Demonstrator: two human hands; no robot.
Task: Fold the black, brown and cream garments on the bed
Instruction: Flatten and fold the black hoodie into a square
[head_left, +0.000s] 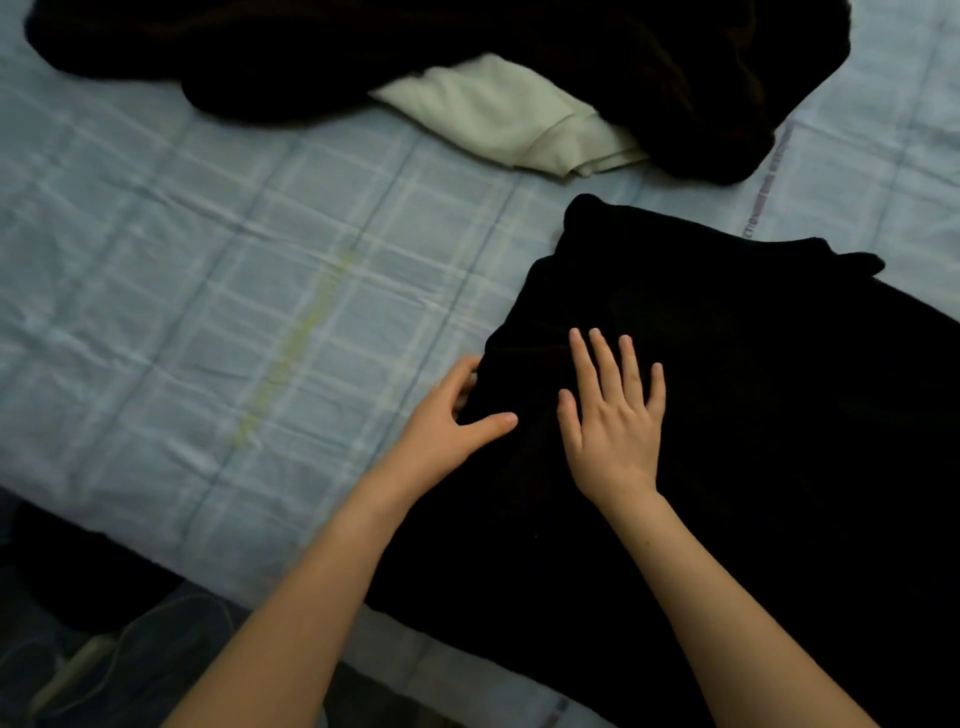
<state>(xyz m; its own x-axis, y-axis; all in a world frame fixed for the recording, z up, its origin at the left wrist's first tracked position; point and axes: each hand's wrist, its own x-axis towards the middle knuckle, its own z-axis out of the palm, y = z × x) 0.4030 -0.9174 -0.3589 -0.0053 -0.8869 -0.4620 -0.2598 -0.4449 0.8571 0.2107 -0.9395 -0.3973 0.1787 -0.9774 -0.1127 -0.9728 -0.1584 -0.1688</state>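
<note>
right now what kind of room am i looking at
Most likely a bedroom, at home: a bed with a pale blue checked sheet, a black garment spread flat on it, and a cream garment and a brown garment heaped at the far side.

Dim, flat light is cast throughout. The black garment (753, 441) is crushed to featureless dark; the bed (208, 260) left of it is blurred.

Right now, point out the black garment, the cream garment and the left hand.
black garment (753, 415), head view, on its flat middle.
cream garment (498, 111), head view, on its middle folds.
left hand (444, 423), head view, on the back of the hand.
</note>
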